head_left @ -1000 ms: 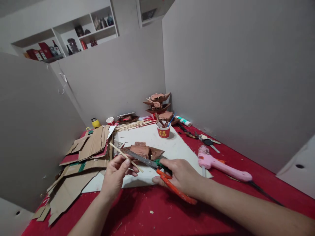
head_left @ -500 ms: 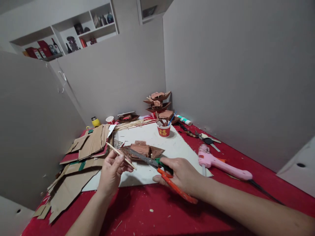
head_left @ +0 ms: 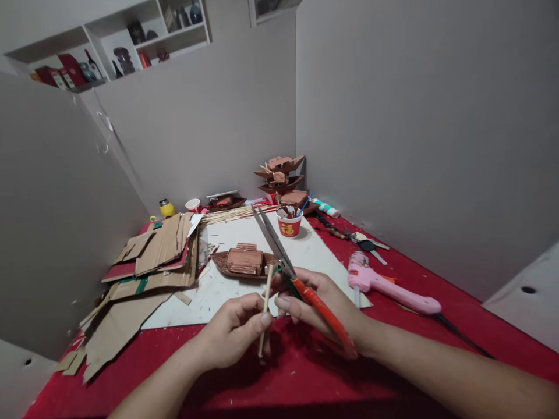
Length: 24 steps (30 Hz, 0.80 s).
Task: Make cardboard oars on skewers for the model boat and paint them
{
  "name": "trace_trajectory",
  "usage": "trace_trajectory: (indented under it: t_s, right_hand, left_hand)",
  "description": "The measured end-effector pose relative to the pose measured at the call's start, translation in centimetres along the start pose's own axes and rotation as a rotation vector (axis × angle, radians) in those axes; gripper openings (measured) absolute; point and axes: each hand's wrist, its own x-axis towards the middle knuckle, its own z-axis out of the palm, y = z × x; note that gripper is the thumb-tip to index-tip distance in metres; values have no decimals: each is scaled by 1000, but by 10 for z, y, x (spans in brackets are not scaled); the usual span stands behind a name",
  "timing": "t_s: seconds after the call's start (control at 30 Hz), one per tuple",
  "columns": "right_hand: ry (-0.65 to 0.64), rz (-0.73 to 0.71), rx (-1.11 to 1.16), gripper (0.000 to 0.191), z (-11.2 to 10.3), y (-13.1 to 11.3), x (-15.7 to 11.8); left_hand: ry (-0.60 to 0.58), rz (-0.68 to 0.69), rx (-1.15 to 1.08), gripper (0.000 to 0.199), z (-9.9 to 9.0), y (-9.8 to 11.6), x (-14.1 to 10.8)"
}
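Observation:
Between thumb and fingers, my left hand (head_left: pixel 231 331) pinches a short pale wooden stick (head_left: pixel 267 291), which stands nearly upright. My right hand (head_left: pixel 329 294) is closed around scissors (head_left: pixel 325 314) with orange and green handles; their blades point up and away to the left, slightly parted. The right fingertips are close to the stick, and I cannot tell if they touch it. Just beyond the hands, a brown model boat (head_left: pixel 244 262) with a ribbed cabin roof rests on a white board (head_left: pixel 192 308). The scissors partly cover the boat's right end.
Torn cardboard (head_left: pixel 126 320) is piled on the left. A pink glue gun (head_left: pixel 393 288) lies at right on the red tablecloth (head_left: pixel 209 390). Behind the board are a red paper cup (head_left: pixel 290 226), wooden sticks (head_left: pixel 231 214), stacked model boats (head_left: pixel 282 174) and a yellow jar (head_left: pixel 166 208).
My left hand has moved right and nearer, turning the stick from slanted to nearly upright. The scissors have swung from pointing left to pointing upward. The view has shifted slightly.

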Motion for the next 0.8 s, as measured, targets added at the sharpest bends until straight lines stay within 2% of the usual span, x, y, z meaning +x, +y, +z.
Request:
trace_trajectory:
  t_s: [0.27,0.4,0.53,0.67,0.73,0.8]
  right_hand:
    - [-49,149,350,28,0,6,0]
    - [-74,193,375,29,2,2,1]
    - [21,188,359,27,-3,-4,4]
    - [147,141,421,23,-15,-9,8]
    - [183,123,457,21,-20,-10,10]
    - [198,131,487,20,-23,-11,11]
  left_hand:
    - [-42,-17,32,33,8,-4,3]
    - [-48,-17,33,35,9,-7,5]
    - [52,17,84,42,0,-6,7]
    - [153,44,197,34,-17,-8,-1]
    - [134,49,301,34,-23,-13,-13]
    - [31,57,460,39,-23,-19,-32]
